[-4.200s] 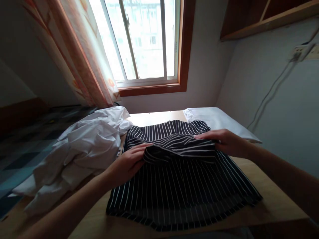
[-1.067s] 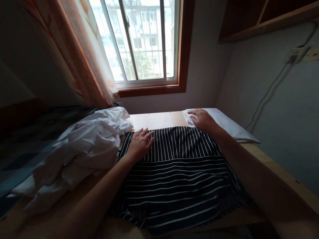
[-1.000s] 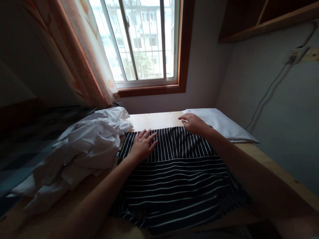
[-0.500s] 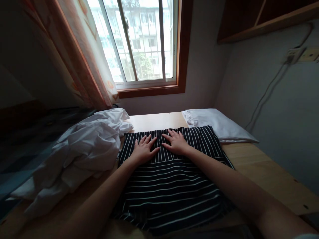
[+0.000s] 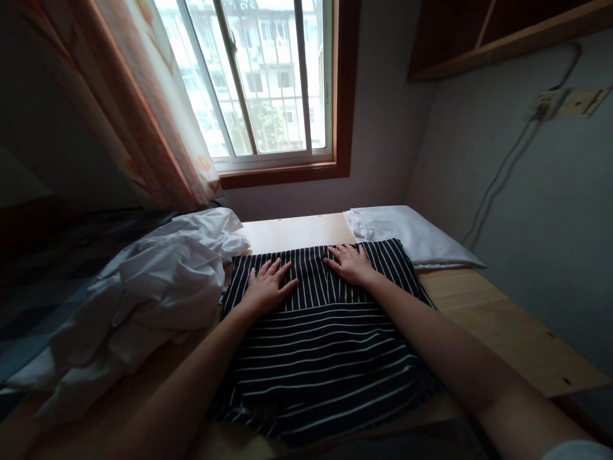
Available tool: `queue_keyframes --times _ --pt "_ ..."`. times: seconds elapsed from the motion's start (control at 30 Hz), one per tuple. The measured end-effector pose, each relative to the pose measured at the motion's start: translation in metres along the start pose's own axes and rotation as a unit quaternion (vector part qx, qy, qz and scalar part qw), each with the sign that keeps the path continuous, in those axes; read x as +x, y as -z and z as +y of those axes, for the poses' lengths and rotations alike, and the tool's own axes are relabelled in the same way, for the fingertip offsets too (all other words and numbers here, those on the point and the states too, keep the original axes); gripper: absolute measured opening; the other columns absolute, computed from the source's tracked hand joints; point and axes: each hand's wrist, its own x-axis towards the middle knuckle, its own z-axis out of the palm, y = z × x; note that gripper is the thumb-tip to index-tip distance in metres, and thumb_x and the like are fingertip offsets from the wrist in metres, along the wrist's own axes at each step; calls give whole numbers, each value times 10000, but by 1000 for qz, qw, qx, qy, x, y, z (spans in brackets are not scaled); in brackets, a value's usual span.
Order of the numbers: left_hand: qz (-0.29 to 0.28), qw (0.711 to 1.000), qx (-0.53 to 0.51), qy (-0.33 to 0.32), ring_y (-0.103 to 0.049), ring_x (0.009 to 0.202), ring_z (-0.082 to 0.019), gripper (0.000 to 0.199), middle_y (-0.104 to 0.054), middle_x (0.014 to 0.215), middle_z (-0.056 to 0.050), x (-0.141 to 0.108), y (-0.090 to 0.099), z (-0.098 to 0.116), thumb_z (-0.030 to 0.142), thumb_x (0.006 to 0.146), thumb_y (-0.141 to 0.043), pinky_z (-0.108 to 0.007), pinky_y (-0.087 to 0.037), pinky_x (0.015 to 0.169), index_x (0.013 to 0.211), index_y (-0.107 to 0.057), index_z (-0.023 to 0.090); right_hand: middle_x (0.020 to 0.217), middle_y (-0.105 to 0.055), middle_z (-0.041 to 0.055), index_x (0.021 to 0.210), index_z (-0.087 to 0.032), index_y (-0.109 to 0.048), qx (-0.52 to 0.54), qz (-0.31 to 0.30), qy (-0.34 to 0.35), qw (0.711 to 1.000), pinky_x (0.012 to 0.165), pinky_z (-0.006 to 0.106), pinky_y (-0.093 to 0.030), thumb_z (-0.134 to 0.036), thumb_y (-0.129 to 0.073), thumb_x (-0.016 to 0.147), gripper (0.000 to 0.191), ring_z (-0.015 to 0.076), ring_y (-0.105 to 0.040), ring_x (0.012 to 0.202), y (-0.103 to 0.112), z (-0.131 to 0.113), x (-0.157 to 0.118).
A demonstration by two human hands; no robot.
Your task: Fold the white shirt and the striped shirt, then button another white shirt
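A: What has changed since the right hand [image 5: 352, 263] was over by the folded white cloth [image 5: 412, 233]?
B: It now lies on the far band of the striped cloth [image 5: 325, 358]; the left hand [image 5: 268, 291] is on that same band, to its left.
A: Are the hands gripping anything?
B: No; both are open, palms down, fingers spread, and apart from each other.
A: And the striped cloth?
B: It is black with thin white stripes; they run near to far on the far band, left to right on the nearer part; that part is rippled, its near edge uneven and dim. It lies on the bench [image 5: 483, 306]; the crumpled white cloth [image 5: 172, 268] is at its left, the folded one at its far right.
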Motion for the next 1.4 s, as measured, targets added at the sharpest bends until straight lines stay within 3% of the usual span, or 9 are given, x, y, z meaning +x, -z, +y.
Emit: queue_keyframes --times 0.23,0.47,0.6,0.7,0.87,1.2,1.4 --pt "19 999 2 40 -209 1489 -308 686 -271 1612 -66 7 -1 -22 662 933 -292 -529 -156 1184 1503 -384 292 1609 -271 85 1523 -274 -345 -15 -3 -33 999 1162 620 -45 -694 -152 953 733 298 -193 1484 7 21 0" --pt "22 998 19 60 -239 1479 -307 686 -299 1602 -71 10 2 -29 647 941 -270 -480 -193 1180 1500 -394 271 1598 -296 95 1510 -281 -367 -22 4 -57 998 1136 675 -62 -633 -192 980 660 308 -196 1482 9 38 2" --pt "33 996 19 83 -256 1473 -307 732 -310 1593 -113 13 1 -38 636 946 -259 -462 -193 1187 1514 -367 187 1611 -266 68 1509 -294 -364 -25 -5 -70 997 1130 692 -80 -572 -203 999 603 311 -191 1485 12 52 2" --pt "33 994 23 106 -262 1471 -306 742 -320 1584 -141 16 0 -46 623 950 -250 -443 -212 1184 1514 -363 154 1612 -263 65 1503 -277 -383 -22 -3 -58 998 1153 643 -129 -518 -232 1007 572 296 -207 1483 14 66 2" --pt "38 991 27 129 -277 1466 -314 704 -315 1586 -144 18 -1 -50 596 955 -259 -441 -235 1176 1515 -367 184 1578 -341 81 1482 -214 -432 -15 14 -14 1000 1178 469 -238 -392 -294 1004 529 247 -282 1461 15 87 4" --pt "37 987 16 157 -232 1477 -345 670 -310 1590 -132 14 2 -47 575 953 -269 -468 -240 1169 1515 -374 224 1574 -353 61 1482 -251 -423 -38 39 -94 994 1169 557 -192 -379 -248 1007 523 259 -328 1439 13 103 3" --pt "47 987 16 150 -248 1473 -339 668 -325 1584 -128 15 -1 -48 580 953 -270 -467 -243 1168 1509 -387 230 1513 -449 100 1448 -194 -487 -35 76 -116 990 1166 455 -253 -348 -288 996 517 266 -386 1404 12 116 3"
